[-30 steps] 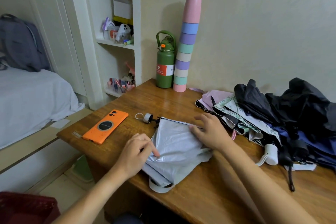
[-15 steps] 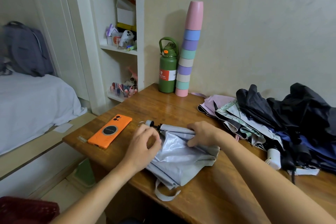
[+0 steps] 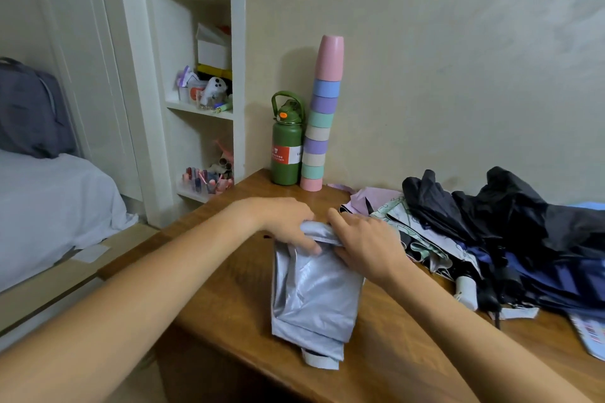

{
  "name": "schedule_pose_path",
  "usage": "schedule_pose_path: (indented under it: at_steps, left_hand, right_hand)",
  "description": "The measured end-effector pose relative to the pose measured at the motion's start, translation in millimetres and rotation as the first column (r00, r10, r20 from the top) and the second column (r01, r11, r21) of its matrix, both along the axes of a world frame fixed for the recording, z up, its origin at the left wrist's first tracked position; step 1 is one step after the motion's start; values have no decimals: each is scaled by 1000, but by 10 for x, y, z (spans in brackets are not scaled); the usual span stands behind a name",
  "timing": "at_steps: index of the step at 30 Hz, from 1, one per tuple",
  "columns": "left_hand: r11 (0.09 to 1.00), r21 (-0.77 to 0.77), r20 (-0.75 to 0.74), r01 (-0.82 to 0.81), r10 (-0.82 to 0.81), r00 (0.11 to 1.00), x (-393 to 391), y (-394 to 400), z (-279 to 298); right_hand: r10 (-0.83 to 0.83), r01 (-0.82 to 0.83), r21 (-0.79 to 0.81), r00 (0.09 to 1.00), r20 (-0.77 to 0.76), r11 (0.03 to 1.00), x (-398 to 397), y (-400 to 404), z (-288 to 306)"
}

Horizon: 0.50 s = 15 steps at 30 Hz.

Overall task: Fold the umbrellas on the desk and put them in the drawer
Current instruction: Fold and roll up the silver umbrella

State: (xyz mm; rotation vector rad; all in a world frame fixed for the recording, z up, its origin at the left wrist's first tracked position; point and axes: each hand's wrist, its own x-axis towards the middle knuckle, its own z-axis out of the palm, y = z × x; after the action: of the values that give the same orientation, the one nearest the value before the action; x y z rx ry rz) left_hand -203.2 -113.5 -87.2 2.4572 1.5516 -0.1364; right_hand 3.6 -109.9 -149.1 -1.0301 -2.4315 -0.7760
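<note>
One umbrella in work: the silver umbrella [image 3: 314,291] lies flat on the desk [image 3: 409,350], in the middle of the view, partly folded.
Long axis: it runs from 12 o'clock, under the hands, to 6 o'clock, where the strap end [image 3: 319,361] reaches the near edge of the desk.
Left hand [image 3: 288,222]: it comes in from 8 o'clock and holds the far end of the cloth; the fingers are curled over the rolled edge and clamp it.
Right hand [image 3: 366,245]: it comes in from 4 o'clock; the fingers are bent over the same rolled edge and the thumb seems to press from the near side, so it grips the cloth too.
Key relation: both hands sit at the 12 o'clock end and almost touch each other; all the loose cloth lies from the fingers toward 6 o'clock, so I judge that the roll must travel along this axis toward the person. Neither hand is clearly nearer.
Other umbrellas: a pile of umbrellas [image 3: 497,239], dark, navy, patterned and pink, waits at 3 o'clock, just beside the right hand, not yet folded.
Further out: a green bottle [image 3: 286,153] and a stack of cups [image 3: 322,117] stand at 12 o'clock by the wall.
Drawer: not visible here.
</note>
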Motion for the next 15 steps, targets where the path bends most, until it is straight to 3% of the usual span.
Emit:
schedule_pose_path:
  at_steps: [3, 5, 7, 9, 10, 12, 15]
  left_hand:
    - [999, -26, 46, 19, -18, 999, 28, -4, 90]
    - [997, 52, 31, 55, -57, 998, 56, -57, 121]
    - [980, 174, -76, 100, -88, 993, 79, -134, 116]
    - [949, 275, -183, 150, -102, 978, 78, -182, 59]
    - [937, 302, -204, 173, -114, 972, 65, -200, 26]
    - [933, 310, -164, 183, -137, 977, 17, -213, -36]
    - [975, 174, 75, 135, -150, 986, -65, -211, -33]
  right_hand:
    - [13, -11, 29, 998, -63, 1000, 13, -67, 85]
    - [-8, 5, -32, 993, -117, 999, 31, -96, 176]
    - [-19, -7, -336, 997, -74, 942, 57, -129, 342]
    - [1, 5, -660, 1000, 8, 751, 99, -130, 530]
    - [18, 12, -731, 999, 33, 682, 122, -132, 599]
    - [46, -12, -741, 999, 26, 672, 162, -108, 646]
    - [71, -48, -651, 997, 10, 758, 167, -109, 588]
